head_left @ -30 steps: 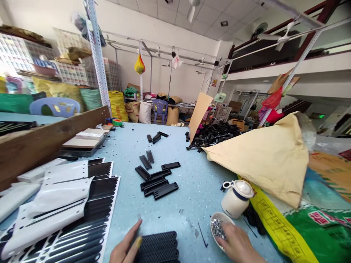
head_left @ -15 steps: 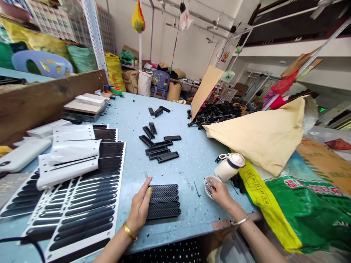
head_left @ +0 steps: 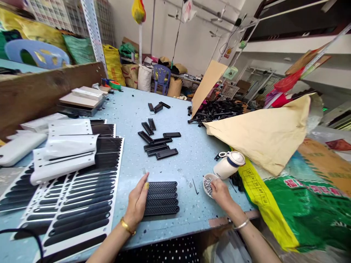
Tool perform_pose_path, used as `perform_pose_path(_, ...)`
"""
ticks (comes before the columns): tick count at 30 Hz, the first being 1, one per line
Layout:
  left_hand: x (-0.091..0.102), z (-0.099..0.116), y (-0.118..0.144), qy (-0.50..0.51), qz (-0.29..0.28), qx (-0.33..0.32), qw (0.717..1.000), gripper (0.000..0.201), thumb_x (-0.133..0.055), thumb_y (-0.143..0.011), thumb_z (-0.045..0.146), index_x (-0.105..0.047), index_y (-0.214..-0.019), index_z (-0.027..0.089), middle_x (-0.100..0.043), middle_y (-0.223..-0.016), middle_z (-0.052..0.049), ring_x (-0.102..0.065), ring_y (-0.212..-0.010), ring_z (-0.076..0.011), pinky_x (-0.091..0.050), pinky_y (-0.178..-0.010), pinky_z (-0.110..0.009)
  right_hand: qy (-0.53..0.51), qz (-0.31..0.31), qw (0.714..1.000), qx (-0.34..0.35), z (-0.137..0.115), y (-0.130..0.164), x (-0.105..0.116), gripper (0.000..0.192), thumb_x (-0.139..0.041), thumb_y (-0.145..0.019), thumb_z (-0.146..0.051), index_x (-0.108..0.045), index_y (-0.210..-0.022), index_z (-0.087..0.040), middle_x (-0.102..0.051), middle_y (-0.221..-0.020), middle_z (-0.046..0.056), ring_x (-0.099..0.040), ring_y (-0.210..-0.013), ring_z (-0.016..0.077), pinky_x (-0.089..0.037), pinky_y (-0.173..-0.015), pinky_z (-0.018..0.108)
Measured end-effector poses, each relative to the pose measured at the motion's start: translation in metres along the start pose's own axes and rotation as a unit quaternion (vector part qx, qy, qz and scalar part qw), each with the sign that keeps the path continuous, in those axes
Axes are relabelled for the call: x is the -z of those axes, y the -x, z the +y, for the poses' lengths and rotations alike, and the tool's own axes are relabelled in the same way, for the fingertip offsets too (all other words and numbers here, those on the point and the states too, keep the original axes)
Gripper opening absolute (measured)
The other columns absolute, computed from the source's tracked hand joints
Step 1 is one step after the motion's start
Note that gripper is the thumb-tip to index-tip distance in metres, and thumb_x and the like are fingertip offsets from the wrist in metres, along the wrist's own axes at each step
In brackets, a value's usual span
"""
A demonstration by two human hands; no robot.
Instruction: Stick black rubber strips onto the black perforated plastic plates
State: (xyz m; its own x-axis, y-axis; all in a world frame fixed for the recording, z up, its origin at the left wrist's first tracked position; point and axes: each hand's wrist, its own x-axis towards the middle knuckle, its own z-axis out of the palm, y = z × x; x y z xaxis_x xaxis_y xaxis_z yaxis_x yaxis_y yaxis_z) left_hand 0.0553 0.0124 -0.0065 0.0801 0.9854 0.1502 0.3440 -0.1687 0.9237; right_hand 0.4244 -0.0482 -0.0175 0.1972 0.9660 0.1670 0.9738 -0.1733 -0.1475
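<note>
The row of black ribbed plastic strips (head_left: 162, 198) has hardly shifted; left hand (head_left: 137, 204) stays flat against it, holding nothing, right hand's (head_left: 221, 193) fingers remain dipped, loosely curled, in the small white bowl of silver screws (head_left: 207, 184).

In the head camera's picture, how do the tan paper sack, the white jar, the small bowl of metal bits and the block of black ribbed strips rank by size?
1. Tan paper sack, by far the largest.
2. Block of black ribbed strips.
3. White jar.
4. Small bowl of metal bits, smallest.
The last three lie about equally near, so the order seems safe.
</note>
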Motion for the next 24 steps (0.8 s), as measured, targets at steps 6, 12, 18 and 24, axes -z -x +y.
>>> perform_pose_path(6, 0.011, 0.017, 0.003, -0.158, -0.095, -0.156, 0.970, 0.076, -0.060, -0.079, 0.058, -0.046, -0.140, 0.014, -0.041, -0.149, -0.019, -0.021, -0.143, -0.0388, -0.021, -0.114, -0.057, -0.042, 0.039, 0.998, 0.018, 0.003, 0.001, -0.002, 0.024, -0.046, -0.081, -0.010, -0.066, -0.069, -0.017, -0.062, -0.071, 0.008, -0.060, -0.069, 0.0224, -0.045, -0.066, 0.031)
perform_pose_path(12, 0.004, 0.045, -0.007, -0.350, -0.290, -0.245, 0.856, 0.114, -0.084, -0.047, 0.047, -0.034, -0.147, 0.022, -0.034, -0.152, -0.022, -0.017, -0.141, -0.0486, -0.018, -0.109, -0.065, -0.109, 0.057, 0.992, 0.011, 0.001, 0.000, -0.001, 0.024, -0.045, -0.080, -0.013, -0.065, -0.068, -0.017, -0.061, -0.071, 0.009, -0.059, -0.068, 0.0228, -0.045, -0.066, 0.033)
perform_pose_path(18, -0.002, 0.045, -0.019, -0.360, -0.309, -0.221, 0.852, 0.101, -0.079, -0.053, 0.045, -0.043, -0.142, 0.016, -0.058, -0.129, -0.020, -0.043, -0.128, -0.0465, -0.028, -0.106, -0.061, -0.207, 0.068, 0.975, -0.037, -0.005, -0.001, 0.003, 0.018, -0.051, -0.075, -0.018, -0.065, -0.064, -0.018, -0.062, -0.068, 0.008, -0.059, -0.067, 0.0227, -0.046, -0.067, 0.035)
perform_pose_path(24, 0.002, 0.037, -0.020, -0.312, -0.290, -0.241, 0.872, 0.113, -0.085, -0.041, 0.053, -0.045, -0.141, 0.018, -0.052, -0.137, -0.022, -0.035, -0.132, -0.0509, -0.023, -0.106, -0.068, -0.346, 0.060, 0.928, -0.123, -0.007, -0.009, 0.025, 0.018, -0.063, -0.067, -0.034, -0.066, -0.060, -0.018, -0.062, -0.056, 0.005, -0.058, -0.054, 0.0204, -0.048, -0.055, 0.032)
